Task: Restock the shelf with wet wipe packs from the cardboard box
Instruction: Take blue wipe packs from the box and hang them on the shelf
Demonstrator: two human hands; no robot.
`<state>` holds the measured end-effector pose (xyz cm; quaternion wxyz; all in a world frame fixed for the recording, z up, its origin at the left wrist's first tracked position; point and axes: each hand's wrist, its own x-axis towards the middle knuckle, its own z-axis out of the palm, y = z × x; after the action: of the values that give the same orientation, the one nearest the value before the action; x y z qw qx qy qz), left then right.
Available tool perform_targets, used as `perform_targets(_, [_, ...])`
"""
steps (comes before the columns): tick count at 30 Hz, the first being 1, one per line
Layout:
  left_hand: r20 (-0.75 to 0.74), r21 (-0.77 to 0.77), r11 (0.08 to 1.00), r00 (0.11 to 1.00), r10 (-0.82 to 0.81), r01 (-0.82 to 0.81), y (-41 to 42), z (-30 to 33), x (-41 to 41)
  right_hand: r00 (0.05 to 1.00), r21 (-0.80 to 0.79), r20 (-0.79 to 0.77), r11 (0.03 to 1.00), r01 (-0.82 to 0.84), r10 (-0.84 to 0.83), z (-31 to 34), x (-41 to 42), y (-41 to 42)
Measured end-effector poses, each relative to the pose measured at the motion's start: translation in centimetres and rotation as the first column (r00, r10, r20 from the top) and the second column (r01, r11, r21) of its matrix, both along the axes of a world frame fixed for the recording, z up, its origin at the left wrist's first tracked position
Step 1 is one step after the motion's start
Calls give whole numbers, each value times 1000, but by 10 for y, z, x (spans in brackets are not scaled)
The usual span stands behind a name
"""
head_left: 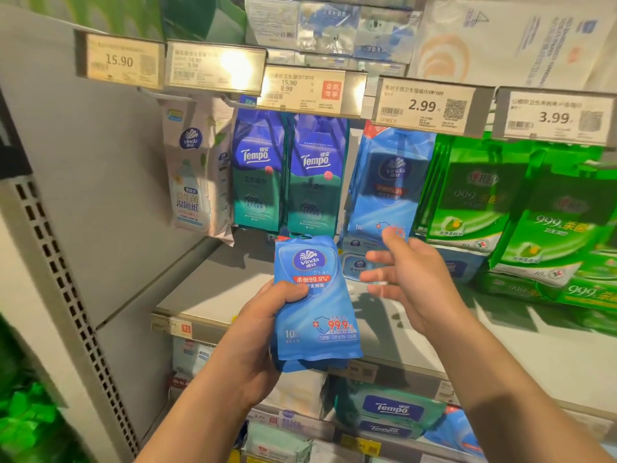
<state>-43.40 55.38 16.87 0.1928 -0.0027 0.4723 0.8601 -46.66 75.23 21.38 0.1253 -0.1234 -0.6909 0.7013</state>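
My left hand (263, 332) grips a small stack of blue Vinda wet wipe packs (317, 302), held upright in front of the shelf. My right hand (407, 275) is open with fingers spread, just right of the packs and apart from them, its fingertips near the bottom of the blue Vinda packs hanging on a hook (387, 185) under the 2.99 price tag (424, 105). The cardboard box is out of view.
Tempo packs (287, 172) hang left of the Vinda hook, a white Vinda pack (197, 172) further left, green packs (507, 202) to the right. A grey shelf board (213, 289) lies below. A perforated upright (56, 262) stands at left. Lower shelves hold Tempo tubs (390, 412).
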Motion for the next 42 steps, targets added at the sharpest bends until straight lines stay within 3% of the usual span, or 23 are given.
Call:
perform_targets(5, [-2, 5, 1000, 1000, 19, -19, 7, 1, 3, 969, 65, 197, 984, -166, 150, -18, 30, -13])
perform_targets(11, [-36, -21, 1000, 999, -2, 1, 11, -4, 1, 965, 255, 167, 937, -240, 201, -14, 44, -14])
perform_targets(15, [-92, -45, 999, 996, 1, -5, 13, -4, 3, 920, 346, 205, 855, -387, 334, -14, 50, -15])
perform_targets(22, [-53, -37, 999, 998, 34, -36, 12, -10, 0, 939, 190, 179, 926, -327, 295, -22, 53, -15])
perform_targets(25, [-40, -56, 996, 997, 66, -68, 8, -12, -2, 985, 270, 71, 948, -171, 158, -23, 53, -12])
perform_targets(27, [-26, -65, 995, 997, 71, -72, 6, -12, -2, 996, 428, -61, 903, -34, 66, -19, 55, -8])
perform_targets(29, [-11, -65, 995, 997, 77, -78, 4, -13, -3, 981, 481, -193, 874, 66, 31, -9, 59, -5])
perform_targets(35, [-18, -74, 994, 996, 84, -85, 7, -11, -5, 904, 358, -426, 924, 138, 30, 22, 62, -2])
perform_targets(42, [-46, -65, 995, 996, 73, -76, 9, -4, -4, 840, 299, -543, 936, 186, 6, 46, 52, 3])
